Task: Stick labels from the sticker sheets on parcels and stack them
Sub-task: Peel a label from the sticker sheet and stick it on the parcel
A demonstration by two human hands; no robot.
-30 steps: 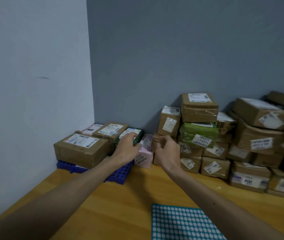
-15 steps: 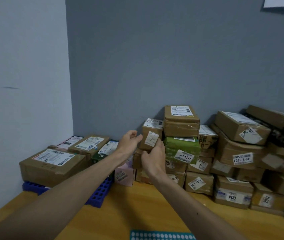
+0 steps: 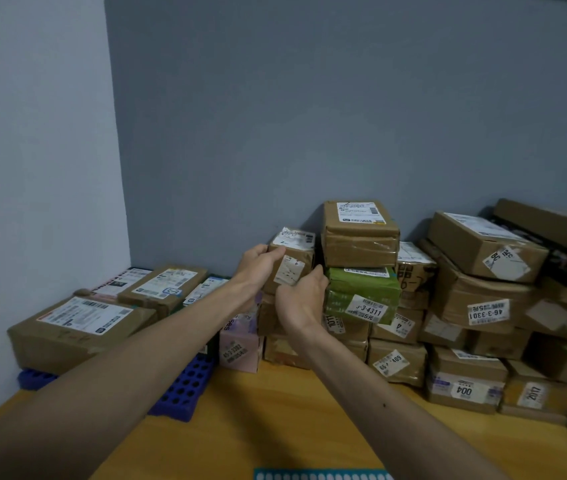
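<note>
Holding the small brown parcel (image 3: pixel 292 261) with both hands, up on the pile of brown parcels near the back edge of the table (image 3: pixel 275 427), just left of the green parcel (image 3: pixel 361 296). Curling the left hand (image 3: pixel 258 268) round the parcel's top left corner, fingers wrapping over the edge; half a second ago hanging open just beside that corner and not yet touching. Cupping the right hand (image 3: pixel 301 303) round the parcel's bottom right corner, thumb pointing up beside the white label (image 3: pixel 289 270) on the front; half a second ago sitting a little lower, under the parcel. One second ago reaching both hands much lower, down by the pink parcel (image 3: pixel 240 344), now standing on the table under the left arm. Seeing a big brown parcel (image 3: pixel 360 233) resting on top of the green one, same as before. Seeing a flat brown parcel (image 3: pixel 71 327) lying on a blue tray (image 3: pixel 185 386) with holes at the back left corner of the table, with more parcels behind it. Seeing only a thin strip of the sticker sheet (image 3: pixel 320 475) with white dots at the front edge of the table, showing far less than one second ago.
</note>
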